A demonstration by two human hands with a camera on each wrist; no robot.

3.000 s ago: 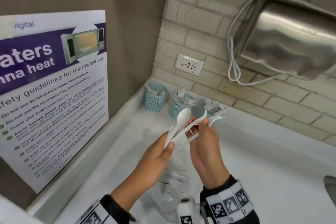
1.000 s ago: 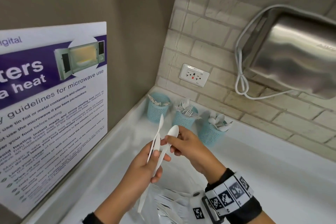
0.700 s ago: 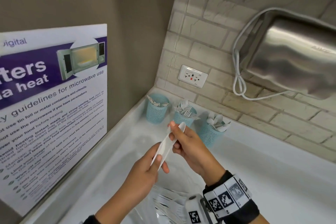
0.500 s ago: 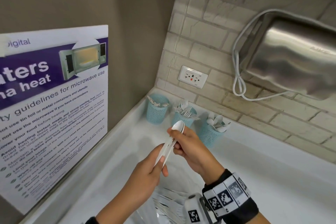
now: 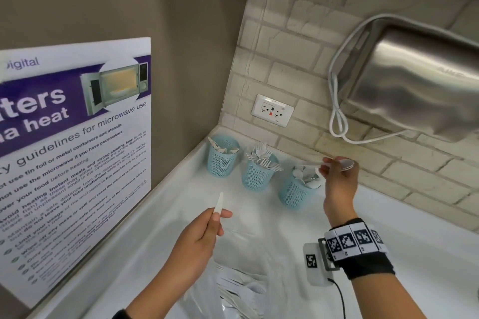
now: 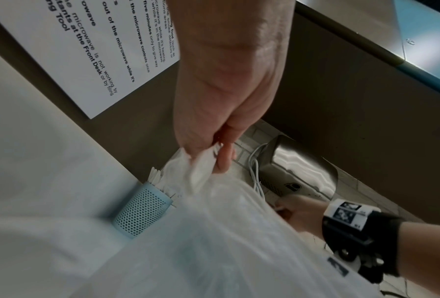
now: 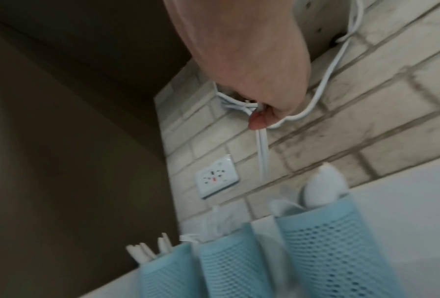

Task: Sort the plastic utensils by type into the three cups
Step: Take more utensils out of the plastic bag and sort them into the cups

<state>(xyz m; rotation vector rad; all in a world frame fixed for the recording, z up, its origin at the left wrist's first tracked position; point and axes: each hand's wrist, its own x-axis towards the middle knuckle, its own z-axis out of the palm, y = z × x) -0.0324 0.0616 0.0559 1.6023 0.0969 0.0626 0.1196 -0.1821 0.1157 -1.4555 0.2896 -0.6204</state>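
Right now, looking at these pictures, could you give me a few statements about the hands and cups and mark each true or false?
1. Three blue mesh cups stand along the brick wall. True.
2. The right hand is empty. False: it pinches white spoons above the right cup.
3. The left hand holds a white plastic knife. True.
4. The middle cup holds forks. True.
5. The wall socket has a plug in it. False: nothing is plugged in.
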